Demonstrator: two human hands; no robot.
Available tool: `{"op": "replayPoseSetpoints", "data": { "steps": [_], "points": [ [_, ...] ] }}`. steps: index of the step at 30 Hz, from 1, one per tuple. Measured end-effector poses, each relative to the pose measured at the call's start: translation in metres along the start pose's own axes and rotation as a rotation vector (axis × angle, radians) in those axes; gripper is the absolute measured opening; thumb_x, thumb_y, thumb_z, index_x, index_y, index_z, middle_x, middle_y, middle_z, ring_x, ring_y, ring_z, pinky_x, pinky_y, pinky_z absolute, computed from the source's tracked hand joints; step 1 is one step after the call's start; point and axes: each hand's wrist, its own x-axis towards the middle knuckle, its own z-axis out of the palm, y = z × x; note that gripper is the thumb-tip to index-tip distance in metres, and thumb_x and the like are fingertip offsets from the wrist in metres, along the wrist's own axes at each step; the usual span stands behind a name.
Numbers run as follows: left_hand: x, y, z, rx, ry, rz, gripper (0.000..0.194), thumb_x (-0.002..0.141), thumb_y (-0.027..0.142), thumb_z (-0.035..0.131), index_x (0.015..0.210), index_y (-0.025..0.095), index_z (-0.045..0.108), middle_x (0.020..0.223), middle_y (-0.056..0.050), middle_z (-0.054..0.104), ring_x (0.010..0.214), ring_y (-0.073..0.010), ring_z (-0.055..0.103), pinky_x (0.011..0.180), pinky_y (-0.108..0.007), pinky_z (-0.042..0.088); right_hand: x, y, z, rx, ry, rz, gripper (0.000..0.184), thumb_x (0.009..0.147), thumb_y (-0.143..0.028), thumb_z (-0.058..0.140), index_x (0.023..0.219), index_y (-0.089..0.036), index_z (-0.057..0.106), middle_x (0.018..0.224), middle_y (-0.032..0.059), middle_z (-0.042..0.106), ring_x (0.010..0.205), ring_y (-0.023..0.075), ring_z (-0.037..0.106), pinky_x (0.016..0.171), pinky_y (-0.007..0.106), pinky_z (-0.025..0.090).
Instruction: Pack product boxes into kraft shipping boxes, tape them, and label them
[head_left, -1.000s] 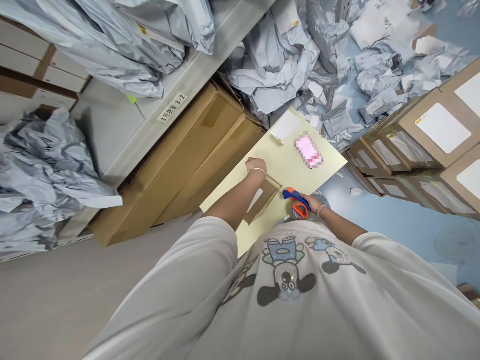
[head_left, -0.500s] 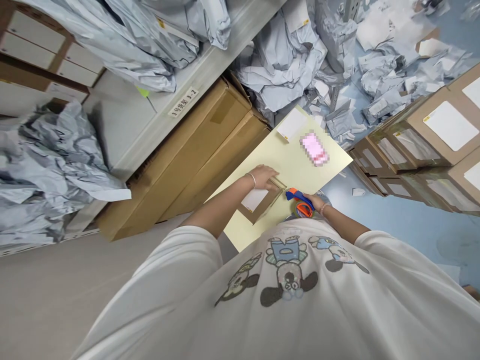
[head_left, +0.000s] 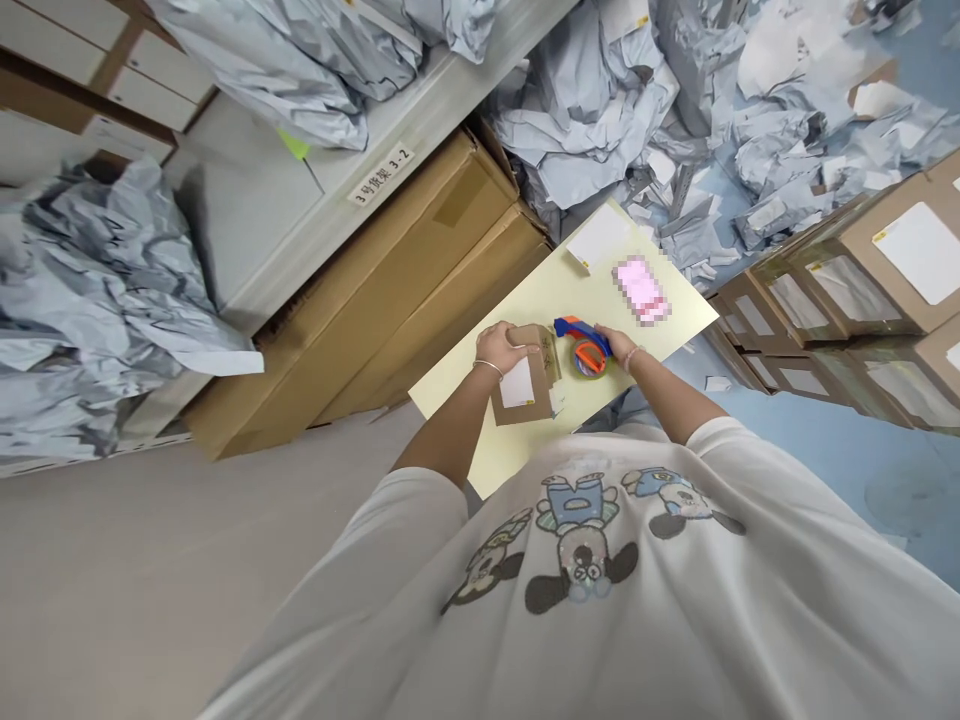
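Note:
A small cardboard box (head_left: 541, 385) with a white label stands on the pale yellow tabletop (head_left: 480, 470). My left hand (head_left: 501, 350) grips the box at its upper left, thumb across the near face and the other fingers partly hidden behind it. On the other side, my right hand (head_left: 618, 347) is closed round a blue and orange tape dispenser (head_left: 587, 352) that carries a roll of tape. The dispenser's front end is close to the box's right side; whether they touch I cannot tell.
A white labelled sheet or packet (head_left: 598, 237) and a blurred-out pink object (head_left: 641, 290) lie on the table's far part. Long cartons (head_left: 390, 310) lean below a shelf (head_left: 300, 210) at left. Grey mailing bags (head_left: 570, 150) pile up beyond; labelled cartons (head_left: 892, 265) are stacked at right.
My left hand has moved from over the box's top to a grip on its upper left, and the box has turned. The tape dispenser in my right hand has come forward beside it.

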Motion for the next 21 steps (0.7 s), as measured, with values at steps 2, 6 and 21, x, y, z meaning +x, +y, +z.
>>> {"op": "replayPoseSetpoints", "data": {
  "steps": [2,6,21],
  "points": [
    [0.001,-0.002,0.005,-0.050,0.054,-0.078,0.064,0.074,0.054,0.079,0.126,0.023,0.061,0.131,-0.009,0.068,0.131,-0.0293,0.055,0.115,-0.038,0.036,0.010,-0.015,0.008,-0.012,-0.017,0.023,0.026,0.096,-0.041,0.065,0.087,-0.017,0.071,0.080,0.0044,0.078,0.078,0.0181,0.070,0.087,0.032,0.059],
    [-0.002,-0.002,0.012,-0.093,0.092,-0.121,0.062,0.075,0.052,0.078,0.127,0.024,0.058,0.136,-0.009,0.064,0.138,-0.0292,0.048,0.116,-0.038,0.033,-0.001,-0.007,0.014,0.018,-0.073,0.086,0.031,0.098,-0.046,0.062,0.090,-0.017,0.071,0.081,0.0056,0.078,0.078,0.0192,0.071,0.084,0.032,0.060],
    [-0.004,-0.003,0.018,-0.083,0.119,-0.037,0.061,0.082,0.055,0.072,0.132,0.025,0.055,0.144,-0.009,0.059,0.141,-0.0307,0.044,0.120,-0.041,0.027,-0.161,0.130,-0.094,-0.238,-0.035,0.027,0.040,0.085,-0.059,0.068,0.089,-0.021,0.080,0.089,0.0119,0.080,0.083,0.0284,0.075,0.083,0.041,0.062]
  ]
}}
